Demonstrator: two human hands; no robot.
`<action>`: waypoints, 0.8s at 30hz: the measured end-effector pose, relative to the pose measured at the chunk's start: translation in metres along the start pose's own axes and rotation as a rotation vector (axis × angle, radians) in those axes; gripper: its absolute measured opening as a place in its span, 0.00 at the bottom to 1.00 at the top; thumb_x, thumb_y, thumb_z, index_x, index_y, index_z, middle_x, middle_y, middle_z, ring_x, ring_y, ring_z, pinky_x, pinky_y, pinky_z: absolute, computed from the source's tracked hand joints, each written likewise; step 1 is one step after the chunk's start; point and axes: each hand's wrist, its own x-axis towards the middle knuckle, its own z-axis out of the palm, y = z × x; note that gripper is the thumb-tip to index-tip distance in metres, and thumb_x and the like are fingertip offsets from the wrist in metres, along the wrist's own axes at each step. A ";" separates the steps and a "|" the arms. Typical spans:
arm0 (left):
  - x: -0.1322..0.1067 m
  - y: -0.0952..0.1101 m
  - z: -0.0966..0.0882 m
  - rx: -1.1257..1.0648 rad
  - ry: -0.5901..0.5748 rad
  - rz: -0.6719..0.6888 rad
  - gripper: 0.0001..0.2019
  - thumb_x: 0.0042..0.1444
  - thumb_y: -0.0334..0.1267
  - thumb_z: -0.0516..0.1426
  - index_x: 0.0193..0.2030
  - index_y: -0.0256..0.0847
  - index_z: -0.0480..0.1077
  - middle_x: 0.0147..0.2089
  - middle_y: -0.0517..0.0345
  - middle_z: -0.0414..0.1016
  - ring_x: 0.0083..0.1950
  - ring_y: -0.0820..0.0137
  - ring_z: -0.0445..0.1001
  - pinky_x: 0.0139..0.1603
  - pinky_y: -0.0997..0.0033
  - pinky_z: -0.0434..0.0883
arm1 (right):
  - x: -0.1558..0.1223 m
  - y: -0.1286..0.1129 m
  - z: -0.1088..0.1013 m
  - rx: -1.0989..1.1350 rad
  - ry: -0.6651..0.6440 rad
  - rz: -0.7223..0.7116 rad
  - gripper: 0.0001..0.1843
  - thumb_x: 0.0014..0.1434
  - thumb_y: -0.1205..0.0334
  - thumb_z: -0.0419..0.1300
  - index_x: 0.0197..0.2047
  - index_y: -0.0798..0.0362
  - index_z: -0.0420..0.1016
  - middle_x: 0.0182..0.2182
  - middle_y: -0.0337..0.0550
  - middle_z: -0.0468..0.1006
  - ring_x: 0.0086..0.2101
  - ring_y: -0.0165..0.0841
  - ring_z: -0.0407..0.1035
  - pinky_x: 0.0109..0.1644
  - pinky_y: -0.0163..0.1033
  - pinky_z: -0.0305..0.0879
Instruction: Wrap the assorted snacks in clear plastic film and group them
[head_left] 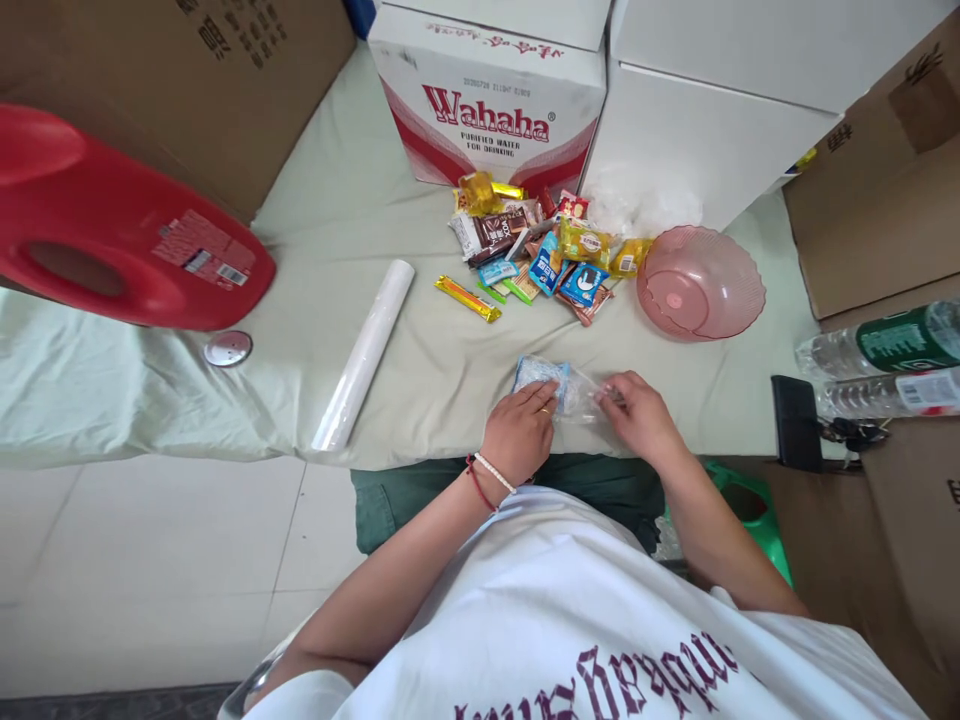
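My left hand [521,425] lies flat with stretched fingers on a small blue-and-white packet [529,370] near the table's front edge. Clear plastic film [579,395] reaches out from the packet's right side; whether it is a bag or a loose sheet, I cannot tell. Fingers of my right hand [637,408] pinch the film's right end. Beyond my hands lies a pile of wrapped snacks [499,235], with a yellow snack stick [467,298] apart at its left. To the left rests a white roll [367,350], set at a slant.
A pink clear bowl [701,285] stands right of the snacks. Behind them is a Wahaha carton [491,110]. At left are a red jug [127,220] and a round metallic disc [228,348]. Plastic bottles [892,340] and a black phone-like object [796,422] lie at right.
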 end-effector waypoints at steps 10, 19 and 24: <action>-0.024 -0.002 -0.001 -0.018 0.009 0.074 0.19 0.62 0.26 0.54 0.58 0.32 0.76 0.63 0.35 0.77 0.74 0.50 0.66 0.73 0.42 0.69 | 0.069 -0.105 0.048 -0.297 -0.219 -0.127 0.14 0.71 0.68 0.50 0.52 0.54 0.76 0.49 0.56 0.76 0.44 0.43 0.73 0.48 0.44 0.69; -0.098 -0.069 -0.059 0.290 0.498 -0.235 0.25 0.61 0.36 0.62 0.65 0.50 0.69 0.68 0.40 0.72 0.78 0.40 0.59 0.71 0.25 0.59 | 0.044 -0.097 0.066 -0.362 -0.116 -0.234 0.28 0.67 0.56 0.64 0.68 0.49 0.69 0.56 0.59 0.71 0.53 0.51 0.64 0.53 0.53 0.70; -0.091 -0.114 -0.100 0.295 0.371 -0.738 0.27 0.61 0.52 0.60 0.64 0.43 0.69 0.68 0.31 0.69 0.69 0.30 0.67 0.63 0.23 0.62 | 0.036 -0.067 0.028 -0.106 0.104 -0.204 0.22 0.68 0.65 0.54 0.63 0.51 0.74 0.54 0.57 0.76 0.54 0.48 0.68 0.60 0.54 0.70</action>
